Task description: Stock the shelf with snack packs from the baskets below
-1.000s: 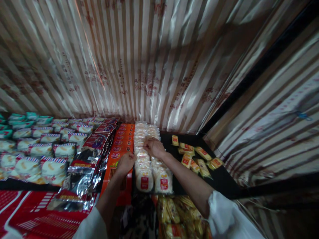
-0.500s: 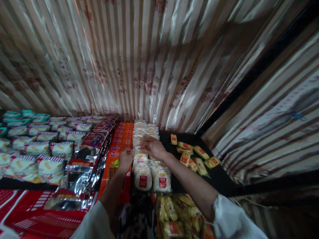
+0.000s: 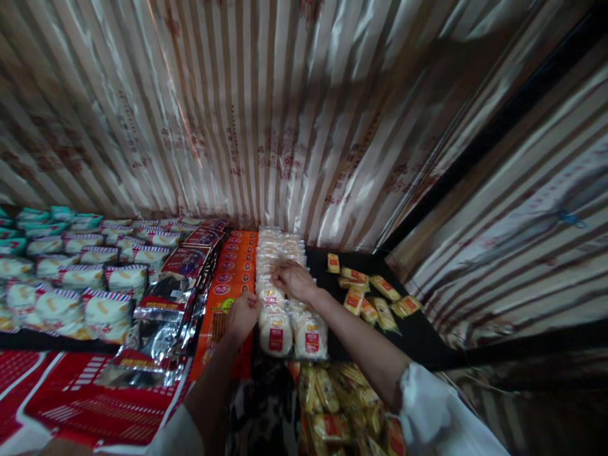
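Two rows of clear-wrapped round white crackers with red labels stand on edge, with the left front packet [image 3: 276, 339] and the right front packet [image 3: 311, 337] facing me. My right hand [image 3: 295, 280] reaches over the rows from the right, its curled fingertips down among the left row's packets. At the left side of that row is my left hand [image 3: 244, 314], fingers closed, above the edge of an orange snack pack [image 3: 234, 256]. Whatever sits between the fingers of either hand is hidden.
Dark foil snack bags [image 3: 164, 304] and white-and-blue packets [image 3: 108, 315] fill the left. Yellow-wrapped bars [image 3: 384, 288] lie scattered on the black surface [image 3: 422, 335] at right; more yellow packets [image 3: 332, 427] are below. A red basket [image 3: 85, 405] stands at lower left, and a striped curtain [image 3: 285, 114] hangs behind.
The view has shifted slightly, moving the goods a little to the right in the picture. My left hand sits slightly nearer to me; my right hand stays over the cracker packets.
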A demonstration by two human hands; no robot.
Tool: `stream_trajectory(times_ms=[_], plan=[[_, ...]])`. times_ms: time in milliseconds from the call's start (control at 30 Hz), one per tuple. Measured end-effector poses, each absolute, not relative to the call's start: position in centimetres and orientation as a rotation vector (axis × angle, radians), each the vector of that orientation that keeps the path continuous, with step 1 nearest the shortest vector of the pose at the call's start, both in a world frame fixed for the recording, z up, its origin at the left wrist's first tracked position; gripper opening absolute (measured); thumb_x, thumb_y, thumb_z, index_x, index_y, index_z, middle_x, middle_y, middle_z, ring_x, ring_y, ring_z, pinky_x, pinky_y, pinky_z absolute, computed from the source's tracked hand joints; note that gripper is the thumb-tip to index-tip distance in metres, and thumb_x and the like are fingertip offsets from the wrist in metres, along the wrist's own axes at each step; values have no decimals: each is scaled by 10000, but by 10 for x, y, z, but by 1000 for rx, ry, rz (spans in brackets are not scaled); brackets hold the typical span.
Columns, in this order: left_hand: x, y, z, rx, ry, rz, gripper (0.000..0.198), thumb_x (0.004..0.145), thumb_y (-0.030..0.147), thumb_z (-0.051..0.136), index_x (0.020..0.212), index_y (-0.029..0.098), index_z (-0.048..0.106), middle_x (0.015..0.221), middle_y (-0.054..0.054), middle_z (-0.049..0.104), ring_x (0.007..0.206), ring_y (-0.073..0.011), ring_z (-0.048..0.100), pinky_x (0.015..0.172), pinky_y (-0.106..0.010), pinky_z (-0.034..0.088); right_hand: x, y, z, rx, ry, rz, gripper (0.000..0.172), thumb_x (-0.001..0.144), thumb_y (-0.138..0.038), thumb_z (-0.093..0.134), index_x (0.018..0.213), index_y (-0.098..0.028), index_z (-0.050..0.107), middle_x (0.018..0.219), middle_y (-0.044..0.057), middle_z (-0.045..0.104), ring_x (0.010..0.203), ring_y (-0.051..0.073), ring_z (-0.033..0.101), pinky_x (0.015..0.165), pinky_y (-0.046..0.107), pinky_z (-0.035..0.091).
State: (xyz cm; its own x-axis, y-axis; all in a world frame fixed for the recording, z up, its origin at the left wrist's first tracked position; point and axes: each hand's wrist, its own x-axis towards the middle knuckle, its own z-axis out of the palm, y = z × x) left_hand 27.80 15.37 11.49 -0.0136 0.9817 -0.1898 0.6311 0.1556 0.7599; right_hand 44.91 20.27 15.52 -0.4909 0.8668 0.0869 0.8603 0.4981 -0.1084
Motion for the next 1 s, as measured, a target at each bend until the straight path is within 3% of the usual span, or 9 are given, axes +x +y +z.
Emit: stream_trajectory(times_ms=[200,400,600,767,1000], plan=[[283,159,111,1563,1738,677,94,793,200,501,700,200,513,660,17,595,634,-121,548,598,-214,357,450,201,156,-1479,-2557,147,133,840,-228,537,775,-179,643,808,43,659,834,167,578,885,308,352],[285,165,104,1529,1805,732,109,816,223,477,710,204,496,643,20,567,609,-122,518,567,-219,332,456,193,159,-1425,-2620,158,195,822,-375,572,810,-197,651,854,49,659,871,181,577,855,302,384],[283,158,114,1510,1798,753,118,835,281,479,752,206,516,697,2,615,653,-132,559,596,-221,357,452,188,155,-1464,-2654,135,99,806,-198,560,785,-193,657,943,53,679,915,172,593,905,289,359],[277,137,129,1602,1850,575,172,830,353,496,781,197,551,810,-43,657,787,-172,605,648,-242,363,449,186,156,-1468,-2657,125,120,812,-206,539,785,-182,654,880,59,676,868,172,598,924,296,352],[282,127,110,1657,1748,558,120,799,296,529,728,200,544,744,2,620,721,-136,567,598,-216,331,451,185,157,-1522,-2623,155,126,816,-197,532,769,-177,648,859,59,670,842,163,595,902,283,365]])
